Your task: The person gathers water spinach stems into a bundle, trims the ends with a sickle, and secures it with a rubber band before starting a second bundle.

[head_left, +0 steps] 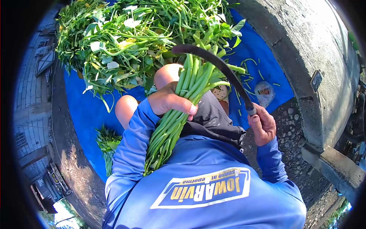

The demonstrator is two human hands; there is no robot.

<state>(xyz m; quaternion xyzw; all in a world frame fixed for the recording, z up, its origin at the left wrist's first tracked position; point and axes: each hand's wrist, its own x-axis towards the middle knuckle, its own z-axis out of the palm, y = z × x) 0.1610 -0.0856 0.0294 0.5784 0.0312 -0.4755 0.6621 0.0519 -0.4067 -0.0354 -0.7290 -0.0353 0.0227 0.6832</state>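
My left hand (pixel 172 102) is wrapped round a thick bundle of long green stems (pixel 167 131), held slantwise across my lap and chest. Their thicker ends point up and away from me, past my knees. In my right hand (pixel 263 125) is the handle of a sickle (pixel 236 81). Its dark curved blade arches up and to the left, overlapping the stem ends in this view. Part of the sickle's handle is hidden inside my fist.
A big heap of leafy greens (pixel 126 45) lies on a blue tarp (pixel 82 114) ahead of me. A small leafy bunch (pixel 108 141) rests at the left. Cut stem pieces and a clear plastic bag (pixel 264 93) lie at the right, near a concrete wall (pixel 305 49).
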